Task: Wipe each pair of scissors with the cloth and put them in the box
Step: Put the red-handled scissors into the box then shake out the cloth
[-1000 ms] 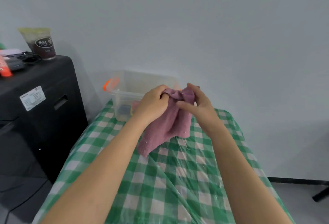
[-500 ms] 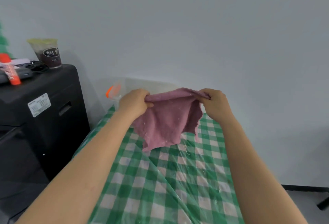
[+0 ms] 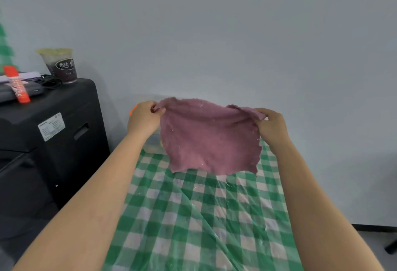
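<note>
The left hand (image 3: pixel 142 119) and right hand (image 3: pixel 271 125) drew well apart, each pinching a top corner of the purple cloth (image 3: pixel 209 136). The cloth, bunched between them a second ago, opened into a flat sheet hanging below the two hands.

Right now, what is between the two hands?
The head view shows only the purple cloth, stretched flat in the air between the left hand and the right hand; each pinches an upper corner.
</note>
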